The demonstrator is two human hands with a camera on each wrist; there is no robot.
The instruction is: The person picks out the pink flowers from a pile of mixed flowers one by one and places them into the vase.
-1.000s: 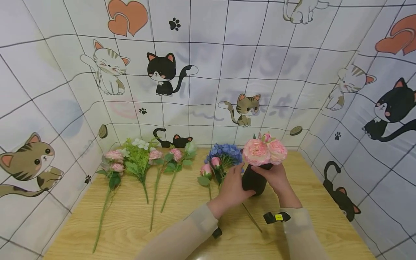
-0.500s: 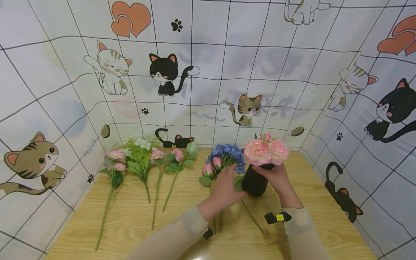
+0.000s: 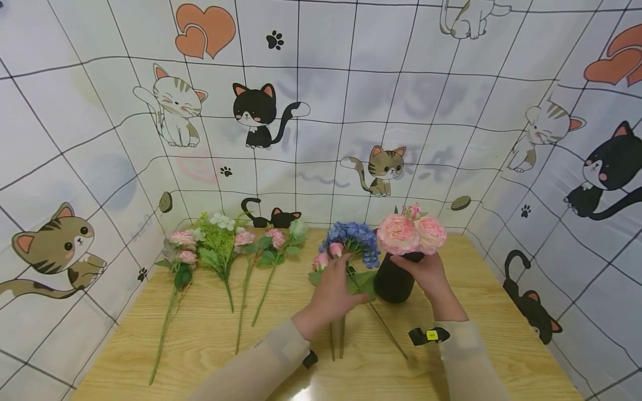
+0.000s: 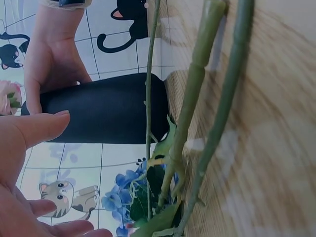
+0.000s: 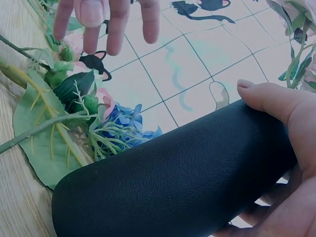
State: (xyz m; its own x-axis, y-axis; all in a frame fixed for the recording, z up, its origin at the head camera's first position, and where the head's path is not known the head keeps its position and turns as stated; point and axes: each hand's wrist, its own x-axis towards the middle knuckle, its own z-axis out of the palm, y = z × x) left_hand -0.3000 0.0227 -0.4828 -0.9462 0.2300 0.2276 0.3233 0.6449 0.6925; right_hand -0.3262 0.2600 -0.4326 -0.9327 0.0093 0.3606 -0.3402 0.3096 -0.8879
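A black vase [image 3: 393, 281] stands upright on the table, with large pink roses [image 3: 401, 234] in its mouth. My right hand [image 3: 426, 273] grips the vase near its top; in the right wrist view the thumb and fingers [image 5: 271, 98] wrap round its dark side. To the left of the vase my left hand [image 3: 331, 292] hovers with fingers spread, apart from it and holding nothing. Below and behind that hand lie a blue hydrangea [image 3: 353, 239] and pink rosebuds [image 3: 336, 249], partly hidden by it. Their green stems [image 4: 195, 79] cross the left wrist view.
Several more flower stems lie on the left of the wooden table [image 3: 200, 356]: pink flowers [image 3: 183, 239], a leafy green spray with white blossoms [image 3: 218, 245] and a pink rose with a pale bloom [image 3: 276, 239]. Cat-patterned cloth [image 3: 321, 111] encloses the back and sides.
My left hand has let go of the vase and moved left, away from it. The right hand keeps its grip, and the vase stays in place.
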